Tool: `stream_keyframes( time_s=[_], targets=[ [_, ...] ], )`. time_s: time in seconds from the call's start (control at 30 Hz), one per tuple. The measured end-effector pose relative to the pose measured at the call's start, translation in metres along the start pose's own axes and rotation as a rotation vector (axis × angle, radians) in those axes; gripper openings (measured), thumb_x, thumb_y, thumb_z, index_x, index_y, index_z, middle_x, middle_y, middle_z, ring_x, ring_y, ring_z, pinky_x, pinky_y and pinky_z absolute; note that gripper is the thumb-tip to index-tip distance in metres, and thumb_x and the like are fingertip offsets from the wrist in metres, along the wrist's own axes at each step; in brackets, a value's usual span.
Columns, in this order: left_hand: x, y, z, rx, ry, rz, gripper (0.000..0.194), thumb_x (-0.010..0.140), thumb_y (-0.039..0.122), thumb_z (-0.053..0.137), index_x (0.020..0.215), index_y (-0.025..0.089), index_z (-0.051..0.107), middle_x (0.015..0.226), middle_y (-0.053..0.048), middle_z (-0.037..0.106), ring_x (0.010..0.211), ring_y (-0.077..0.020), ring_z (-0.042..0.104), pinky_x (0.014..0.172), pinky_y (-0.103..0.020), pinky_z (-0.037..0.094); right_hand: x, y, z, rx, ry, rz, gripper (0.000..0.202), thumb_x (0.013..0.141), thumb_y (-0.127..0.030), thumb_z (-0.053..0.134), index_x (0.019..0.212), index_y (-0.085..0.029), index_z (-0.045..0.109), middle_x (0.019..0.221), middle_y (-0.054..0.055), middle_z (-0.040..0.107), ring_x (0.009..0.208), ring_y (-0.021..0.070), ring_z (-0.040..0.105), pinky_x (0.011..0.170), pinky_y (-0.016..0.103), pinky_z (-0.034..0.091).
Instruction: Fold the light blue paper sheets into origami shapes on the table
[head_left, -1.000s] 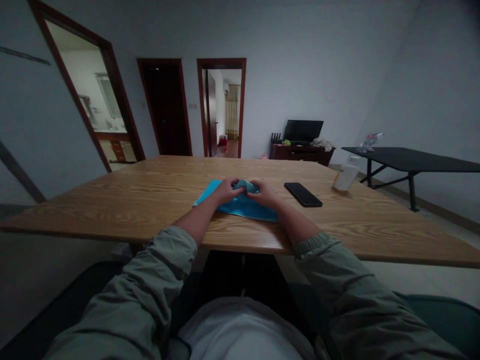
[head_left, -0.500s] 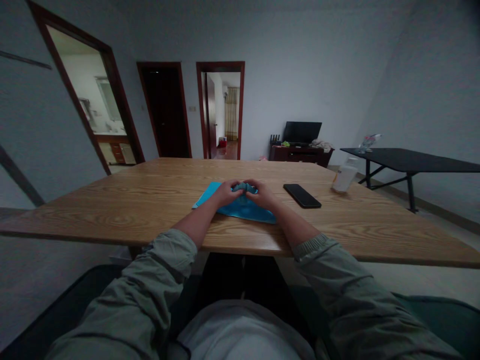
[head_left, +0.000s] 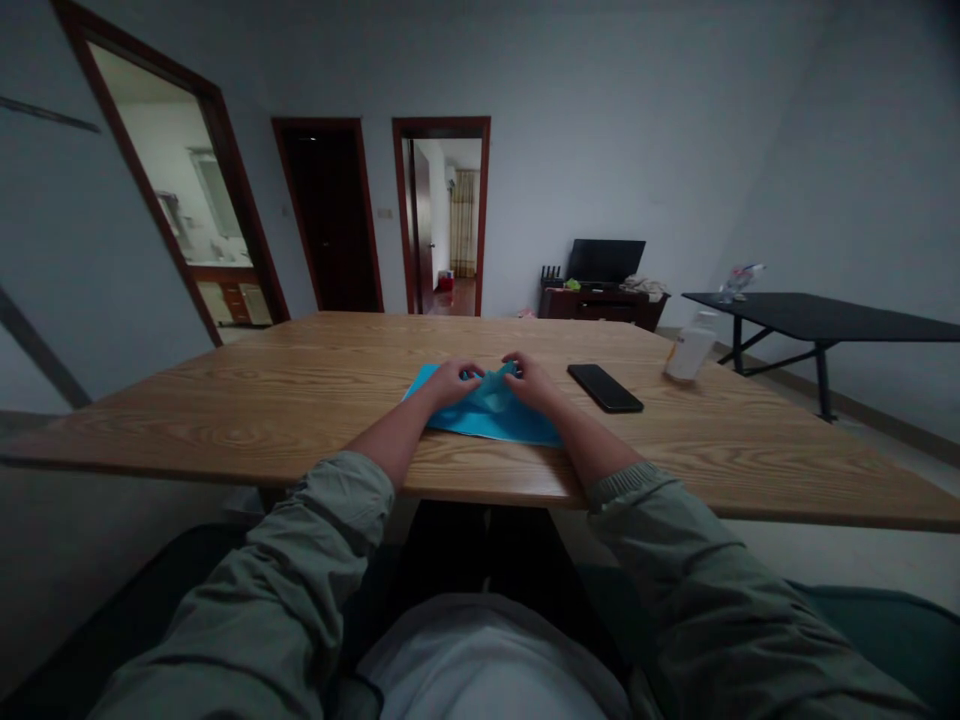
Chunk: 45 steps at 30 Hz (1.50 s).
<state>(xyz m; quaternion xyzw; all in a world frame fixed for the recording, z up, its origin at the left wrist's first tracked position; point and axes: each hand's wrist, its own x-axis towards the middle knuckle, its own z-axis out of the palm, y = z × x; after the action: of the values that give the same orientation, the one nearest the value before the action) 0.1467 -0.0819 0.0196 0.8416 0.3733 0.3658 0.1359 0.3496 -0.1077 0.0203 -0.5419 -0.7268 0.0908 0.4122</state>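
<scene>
A bright blue sheet (head_left: 491,422), thin and cloth-like or paper-like, lies on the wooden table in front of me; I cannot tell its exact kind. Its middle rises in a crumpled ridge between my hands. My left hand (head_left: 451,382) curls over the sheet's left part, thumb and fingers closed on the raised material. From the other side, my right hand (head_left: 531,382) pinches the ridge between thumb and fingers. A small gap separates the two hands. The fingertips partly hide the gripped folds.
A black phone (head_left: 604,388) lies right of my right hand. Beyond it stands a translucent plastic bottle (head_left: 691,350). The wooden table's (head_left: 300,440) near edge runs in front of my lap. Farther back are a black table (head_left: 825,318) and a television (head_left: 606,262).
My hands have moved slightly apart. The dark bunched fold between them has loosened into a lighter, lower ridge, and the sheet has shifted a little to the right.
</scene>
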Motion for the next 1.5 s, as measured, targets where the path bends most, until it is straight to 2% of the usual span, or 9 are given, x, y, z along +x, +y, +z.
stream_keyframes(
  time_s=[0.2, 0.33, 0.57, 0.73, 0.93, 1.03, 1.17, 1.37, 1.5],
  targets=[
    [-0.002, -0.001, 0.001, -0.047, -0.085, -0.014, 0.031, 0.073, 0.027, 0.052, 0.095, 0.017, 0.071, 0.067, 0.001, 0.054, 0.066, -0.0120, 0.049, 0.067, -0.024, 0.042, 0.005, 0.015, -0.003, -0.059, 0.017, 0.056, 0.043, 0.073, -0.015, 0.048, 0.115, -0.020, 0.059, 0.074, 0.001, 0.061, 0.063, 0.0143, 0.054, 0.062, 0.024, 0.044],
    [-0.004, 0.002, -0.001, -0.039, -0.119, -0.024, 0.033, 0.073, 0.027, 0.051, 0.097, 0.016, 0.071, 0.062, 0.003, 0.049, 0.060, -0.0111, 0.045, 0.061, -0.023, 0.038, 0.008, 0.023, -0.005, -0.127, 0.027, 0.120, 0.037, 0.073, -0.013, 0.049, 0.104, -0.019, 0.067, 0.080, 0.004, 0.067, 0.067, 0.0163, 0.058, 0.068, 0.025, 0.046],
    [-0.004, -0.001, -0.002, -0.063, -0.143, -0.041, 0.033, 0.073, 0.028, 0.051, 0.097, 0.017, 0.071, 0.062, 0.003, 0.051, 0.058, -0.0106, 0.045, 0.060, -0.023, 0.037, 0.011, 0.030, -0.005, -0.166, 0.017, 0.165, 0.036, 0.078, -0.019, 0.052, 0.110, -0.019, 0.068, 0.101, 0.010, 0.069, 0.083, 0.0215, 0.064, 0.079, 0.030, 0.047],
    [-0.004, 0.000, -0.003, -0.075, -0.171, -0.048, 0.033, 0.074, 0.028, 0.050, 0.097, 0.017, 0.071, 0.065, 0.002, 0.052, 0.061, -0.0109, 0.046, 0.061, -0.023, 0.037, 0.011, 0.031, -0.007, -0.179, -0.005, 0.224, 0.039, 0.078, -0.021, 0.051, 0.114, -0.017, 0.066, 0.101, 0.011, 0.069, 0.075, 0.0200, 0.065, 0.074, 0.029, 0.048],
    [-0.005, 0.001, -0.005, -0.085, -0.213, -0.073, 0.035, 0.077, 0.038, 0.054, 0.101, 0.018, 0.070, 0.080, -0.001, 0.062, 0.068, -0.0128, 0.052, 0.067, -0.024, 0.041, 0.011, 0.032, -0.007, -0.159, -0.010, 0.182, 0.041, 0.078, -0.020, 0.048, 0.115, -0.016, 0.066, 0.110, 0.010, 0.067, 0.089, 0.0212, 0.065, 0.081, 0.029, 0.048],
    [-0.006, 0.001, -0.005, -0.085, -0.227, -0.051, 0.044, 0.072, 0.050, 0.062, 0.103, 0.019, 0.068, 0.087, -0.003, 0.064, 0.072, -0.0142, 0.055, 0.069, -0.025, 0.043, 0.011, 0.033, -0.005, -0.138, -0.005, 0.152, 0.042, 0.077, -0.018, 0.049, 0.115, -0.017, 0.065, 0.113, 0.009, 0.066, 0.104, 0.0219, 0.061, 0.091, 0.031, 0.044],
    [-0.009, 0.007, -0.004, -0.034, -0.255, 0.009, 0.052, 0.066, 0.052, 0.067, 0.106, 0.019, 0.066, 0.086, -0.002, 0.064, 0.076, -0.0158, 0.056, 0.070, -0.025, 0.043, 0.011, 0.034, -0.002, -0.081, -0.027, 0.084, 0.045, 0.075, -0.013, 0.050, 0.118, -0.018, 0.063, 0.117, 0.007, 0.064, 0.111, 0.0213, 0.057, 0.097, 0.034, 0.042],
    [-0.012, 0.020, 0.000, 0.006, -0.321, 0.149, 0.041, 0.061, 0.048, 0.072, 0.087, 0.017, 0.067, 0.083, -0.002, 0.065, 0.078, -0.0173, 0.056, 0.073, -0.026, 0.042, 0.010, 0.032, -0.001, -0.071, -0.091, 0.043, 0.049, 0.074, -0.008, 0.053, 0.122, -0.017, 0.061, 0.119, 0.010, 0.062, 0.114, 0.0248, 0.056, 0.096, 0.035, 0.043],
    [-0.012, 0.022, 0.003, 0.074, -0.303, 0.190, 0.039, 0.059, 0.049, 0.073, 0.080, 0.017, 0.068, 0.076, -0.003, 0.063, 0.073, -0.0176, 0.055, 0.070, -0.027, 0.042, 0.007, 0.033, 0.001, -0.122, -0.142, 0.024, 0.062, 0.070, -0.007, 0.057, 0.131, -0.019, 0.052, 0.124, 0.011, 0.059, 0.111, 0.0265, 0.057, 0.094, 0.038, 0.045]
  ],
)
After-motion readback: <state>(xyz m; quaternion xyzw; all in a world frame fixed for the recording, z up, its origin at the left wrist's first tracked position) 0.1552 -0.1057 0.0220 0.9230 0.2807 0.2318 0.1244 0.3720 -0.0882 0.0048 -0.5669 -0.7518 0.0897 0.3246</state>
